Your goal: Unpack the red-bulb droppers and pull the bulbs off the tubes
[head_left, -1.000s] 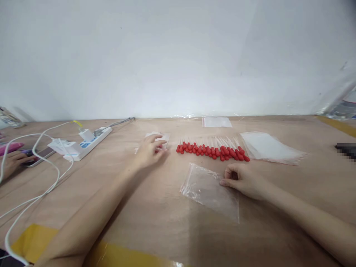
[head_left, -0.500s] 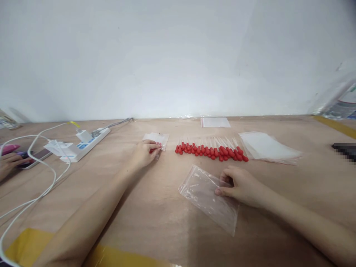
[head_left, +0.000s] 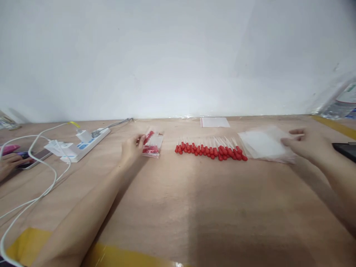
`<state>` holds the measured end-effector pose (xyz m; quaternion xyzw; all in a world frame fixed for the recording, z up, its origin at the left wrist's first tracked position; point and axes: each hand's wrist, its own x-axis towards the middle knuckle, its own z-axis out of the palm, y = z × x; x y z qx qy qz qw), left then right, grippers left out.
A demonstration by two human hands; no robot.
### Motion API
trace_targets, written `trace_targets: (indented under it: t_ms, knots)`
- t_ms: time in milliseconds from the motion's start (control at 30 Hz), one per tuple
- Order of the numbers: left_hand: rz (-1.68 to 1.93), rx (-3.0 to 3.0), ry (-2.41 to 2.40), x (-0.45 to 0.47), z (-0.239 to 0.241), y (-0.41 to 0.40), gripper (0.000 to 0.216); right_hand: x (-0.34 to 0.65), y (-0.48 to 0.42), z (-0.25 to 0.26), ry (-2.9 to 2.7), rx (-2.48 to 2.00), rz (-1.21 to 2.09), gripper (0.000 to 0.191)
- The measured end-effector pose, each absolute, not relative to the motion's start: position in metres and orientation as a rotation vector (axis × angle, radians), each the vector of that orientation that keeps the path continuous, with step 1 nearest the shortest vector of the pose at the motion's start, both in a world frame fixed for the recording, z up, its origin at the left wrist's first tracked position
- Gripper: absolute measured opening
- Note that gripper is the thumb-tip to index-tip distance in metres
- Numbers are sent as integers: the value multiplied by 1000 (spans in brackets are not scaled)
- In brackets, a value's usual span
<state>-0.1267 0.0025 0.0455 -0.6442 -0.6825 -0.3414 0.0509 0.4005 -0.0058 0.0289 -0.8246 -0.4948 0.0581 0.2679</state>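
My left hand (head_left: 131,149) pinches the left edge of a small clear zip bag (head_left: 157,141) holding droppers with red bulbs. To its right lies a row of droppers (head_left: 207,150), red rubber bulbs towards me and thin clear tubes pointing away. Beyond the row's right end is a stack of flat clear zip bags (head_left: 261,142). At the stack's right edge is my right hand (head_left: 310,144), thumb and fingers apart; whether a fingertip touches the top bag I cannot tell.
On the left stands a white power strip (head_left: 93,142) with plugged-in chargers and looping white cables (head_left: 52,167). Another person's hand (head_left: 11,163) rests by a phone at the far left. A flat white packet (head_left: 215,122) lies near the wall; a dark object (head_left: 345,151) is at right.
My right hand has moved from the front middle to the stack at right; the clear bag it held has left the foreground. My left hand shifted slightly left, and the dropper bag shows more red bulbs.
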Motion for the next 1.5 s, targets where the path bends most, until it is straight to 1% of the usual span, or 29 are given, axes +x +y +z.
trace_targets:
  t_ms: [33, 100, 167, 233, 267, 333, 367, 433, 500, 567, 633, 667, 767, 833, 900, 967, 1033, 1100, 1200, 1267, 1400, 1500]
  knots:
    - [-1128, -1922, -2102, -129, 46, 4, 29, 405, -4, 24, -1419, -2336, 126, 31]
    - [-1295, -1845, -2118, -135, 49, 6, 29, 402, -6, 21, -1516, -2512, -31, 35]
    - [-1397, -1742, -2074, -141, 54, 8, 28, 386, -14, 28, -1544, -2509, -257, 42]
    - [-1463, -1629, -1979, -144, 63, 7, 27, 364, -25, 38, -1593, -2333, -426, 44]
    - [-1517, -1596, -1935, -144, 70, 5, 27, 353, -30, 43, -1578, -2231, -503, 40]
    - [-1692, -1643, -1901, -138, 86, -3, 26, 329, -39, 50, -1672, -1907, -536, 36]
    - [-1807, -1730, -1910, -133, 94, -9, 27, 318, -43, 51, -1720, -1733, -501, 33]
    - [-1977, -1993, -1984, -118, 107, -23, 28, 293, -50, 50, -1819, -1442, -295, 26]
    - [-1998, -2286, -2082, -100, 112, -38, 33, 268, -57, 46, -1870, -1282, 40, 25]
    - [-1935, -2592, -2229, -81, 105, -50, 37, 243, -61, 43, -1827, -1205, 581, 34]
    - [-1871, -2821, -2384, -65, 91, -57, 40, 221, -64, 42, -1739, -1091, 999, 45]
    - [-1831, -2880, -2471, -57, 82, -60, 41, 212, -64, 41, -1717, -1038, 1166, 47]
    - [-1746, -3009, -2629, -43, 58, -62, 42, 193, -61, 37, -1702, -956, 1485, 47]
    - [-1726, -3079, -2641, -39, 49, -62, 42, 187, -59, 32, -1687, -958, 1583, 44]
    - [-1568, -3195, -2658, -40, 45, -61, 39, 186, -57, 25, -1675, -981, 1611, 43]
    - [-1318, -3304, -2719, -42, 45, -60, 36, 188, -56, 19, -1712, -1032, 1598, 42]
    - [-1172, -3338, -2771, -44, 45, -59, 36, 192, -56, 16, -1803, -1096, 1509, 45]
    - [-1196, -3316, -2777, -43, 43, -58, 36, 193, -56, 16, -1905, -1123, 1275, 45]
    - [-1315, -3301, -2777, -41, 39, -57, 35, 188, -55, 24, -2022, -956, 817, 28]
    - [-1367, -3324, -2772, -41, 38, -57, 34, 181, -53, 31, -2124, -771, 606, 21]
    - [-1408, -3408, -2690, -44, 34, -55, 31, 164, -45, 40, -2414, -527, 304, 26]
    - [-1415, -3435, -2653, -47, 30, -54, 30, 156, -40, 40, -2562, -462, 207, 21]
